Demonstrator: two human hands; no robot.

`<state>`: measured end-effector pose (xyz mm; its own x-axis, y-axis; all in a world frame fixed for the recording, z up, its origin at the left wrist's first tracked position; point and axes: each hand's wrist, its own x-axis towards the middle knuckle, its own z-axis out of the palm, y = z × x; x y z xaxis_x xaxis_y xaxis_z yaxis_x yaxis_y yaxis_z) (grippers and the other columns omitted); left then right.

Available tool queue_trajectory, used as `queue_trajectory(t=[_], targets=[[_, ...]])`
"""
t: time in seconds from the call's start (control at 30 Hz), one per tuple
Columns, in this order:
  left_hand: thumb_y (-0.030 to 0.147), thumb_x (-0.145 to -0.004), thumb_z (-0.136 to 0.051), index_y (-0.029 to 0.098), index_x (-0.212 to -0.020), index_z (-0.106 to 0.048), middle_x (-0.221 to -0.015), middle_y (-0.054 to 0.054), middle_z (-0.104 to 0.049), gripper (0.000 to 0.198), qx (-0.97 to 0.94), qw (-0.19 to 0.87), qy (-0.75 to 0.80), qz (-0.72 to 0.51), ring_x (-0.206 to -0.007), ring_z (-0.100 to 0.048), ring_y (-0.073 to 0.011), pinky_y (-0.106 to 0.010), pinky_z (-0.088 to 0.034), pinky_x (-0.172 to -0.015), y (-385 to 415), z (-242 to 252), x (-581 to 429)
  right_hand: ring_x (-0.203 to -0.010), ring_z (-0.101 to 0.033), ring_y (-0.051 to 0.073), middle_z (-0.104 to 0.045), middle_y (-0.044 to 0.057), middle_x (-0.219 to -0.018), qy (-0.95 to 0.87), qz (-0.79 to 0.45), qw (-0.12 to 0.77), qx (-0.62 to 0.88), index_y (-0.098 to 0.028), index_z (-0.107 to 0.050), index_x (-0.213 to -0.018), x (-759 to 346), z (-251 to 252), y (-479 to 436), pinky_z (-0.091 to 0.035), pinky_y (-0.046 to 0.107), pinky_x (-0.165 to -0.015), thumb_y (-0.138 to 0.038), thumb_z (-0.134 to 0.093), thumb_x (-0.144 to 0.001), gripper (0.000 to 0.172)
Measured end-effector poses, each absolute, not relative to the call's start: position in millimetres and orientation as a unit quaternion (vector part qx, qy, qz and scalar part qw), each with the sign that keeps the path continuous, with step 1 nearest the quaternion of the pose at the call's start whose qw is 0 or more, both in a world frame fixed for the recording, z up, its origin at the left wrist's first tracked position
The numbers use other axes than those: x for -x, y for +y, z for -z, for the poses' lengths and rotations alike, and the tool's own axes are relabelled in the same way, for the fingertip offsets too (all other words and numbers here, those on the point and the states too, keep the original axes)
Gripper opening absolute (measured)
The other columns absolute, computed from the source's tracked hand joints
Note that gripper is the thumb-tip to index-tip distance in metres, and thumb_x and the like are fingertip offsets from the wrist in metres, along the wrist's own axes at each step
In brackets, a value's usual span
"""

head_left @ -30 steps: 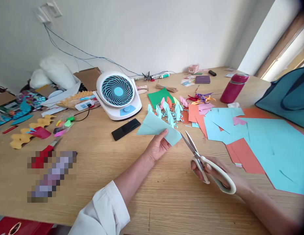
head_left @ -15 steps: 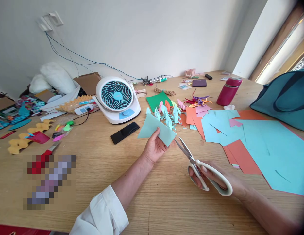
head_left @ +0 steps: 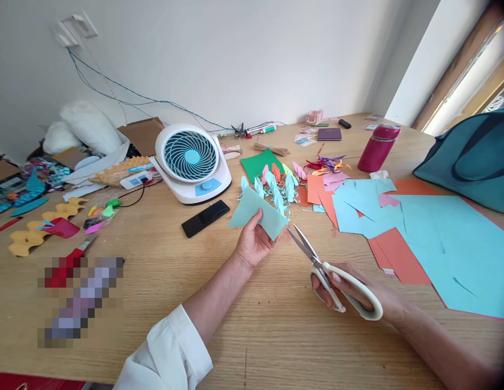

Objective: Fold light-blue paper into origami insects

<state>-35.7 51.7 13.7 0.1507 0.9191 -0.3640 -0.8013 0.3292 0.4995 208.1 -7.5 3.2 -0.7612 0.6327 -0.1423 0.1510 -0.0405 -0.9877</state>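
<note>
Pinched between the thumb and fingers of my left hand (head_left: 253,241) is a piece of light blue-green paper (head_left: 249,207), held tilted above the table. My right hand (head_left: 353,287) grips white-handled scissors (head_left: 325,273), its fingers through the loops. The blades are slightly parted and point up and left, a short gap from the paper's right corner. Just behind the paper stand several small light blue paper pieces with curled strips (head_left: 273,187), partly hidden by it. A sheet of green paper (head_left: 252,167) lies behind them.
A white fan (head_left: 191,162) and a black phone (head_left: 205,218) are left of the paper. On the right lie orange sheets (head_left: 406,260), large light blue sheets (head_left: 459,244), a magenta bottle (head_left: 379,149) and a teal bag (head_left: 471,157). A red-handled knife (head_left: 71,262) lies at left.
The view has shifted slightly. Both hands keep their hold on the paper and scissors, with almost no movement; the blades remain parted.
</note>
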Motion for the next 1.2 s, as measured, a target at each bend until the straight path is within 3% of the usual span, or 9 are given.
queue_trajectory(t=[0.47, 0.6, 0.77, 0.97, 1.2], targets=[[0.022, -0.094, -0.056, 0.014, -0.108, -0.064, -0.082, -0.004, -0.075, 0.018, -0.12, 0.762, 0.343, -0.536, -0.068, -0.073, -0.0152, -0.025, -0.06, -0.063, 43.9, -16.8, 26.6, -0.062, -0.05, 0.013, -0.059, 0.004, -0.079, -0.657, -0.671, 0.208, 0.274, -0.018, -0.057, -0.1, -208.0, 2.7, -8.4, -0.04, 0.031, -0.063, -0.059, -0.032, -0.099, 0.047], [0.02, -0.085, -0.068, 0.014, -0.101, -0.065, -0.083, -0.004, -0.075, 0.017, -0.151, 0.778, 0.341, -0.506, -0.067, -0.072, -0.0157, -0.023, -0.057, -0.053, 39.6, -15.1, 25.5, -0.061, -0.049, 0.013, -0.057, 0.003, -0.077, -0.638, -0.686, 0.232, 0.263, -0.018, -0.056, -0.098, -203.7, 0.6, -9.2, -0.038, 0.029, -0.06, -0.059, -0.031, -0.099, 0.048], [0.012, -0.069, -0.081, 0.014, -0.098, -0.067, -0.094, -0.004, -0.075, 0.032, -0.219, 0.778, 0.317, -0.497, -0.073, -0.071, -0.0156, -0.024, -0.059, -0.056, 34.6, -11.7, 19.7, -0.059, -0.049, 0.012, -0.057, 0.002, -0.075, -0.622, -0.699, 0.242, 0.255, -0.019, -0.055, -0.097, -200.1, -0.4, -9.5, -0.036, 0.028, -0.059, -0.058, -0.031, -0.099, 0.046], [0.011, -0.068, -0.081, 0.015, -0.092, -0.068, -0.086, -0.002, -0.075, 0.028, -0.223, 0.757, 0.34, -0.512, -0.069, -0.07, -0.0141, -0.021, -0.056, -0.053, 35.8, -13.6, 18.7, -0.064, -0.05, 0.014, -0.057, 0.004, -0.078, -0.605, -0.715, 0.253, 0.244, -0.018, -0.056, -0.101, -200.9, 3.7, -10.4, -0.036, 0.03, -0.062, -0.059, -0.03, -0.099, 0.048], [0.01, -0.069, -0.081, 0.014, -0.097, -0.069, -0.089, -0.004, -0.076, 0.03, -0.254, 0.739, 0.344, -0.521, -0.074, -0.072, -0.0156, -0.025, -0.059, -0.069, 39.3, -13.1, 23.0, -0.063, -0.05, 0.014, -0.058, 0.005, -0.077, -0.607, -0.711, 0.259, 0.243, -0.017, -0.057, -0.101, -201.4, 5.5, -10.9, -0.039, 0.029, -0.061, -0.058, -0.033, -0.099, 0.047]])
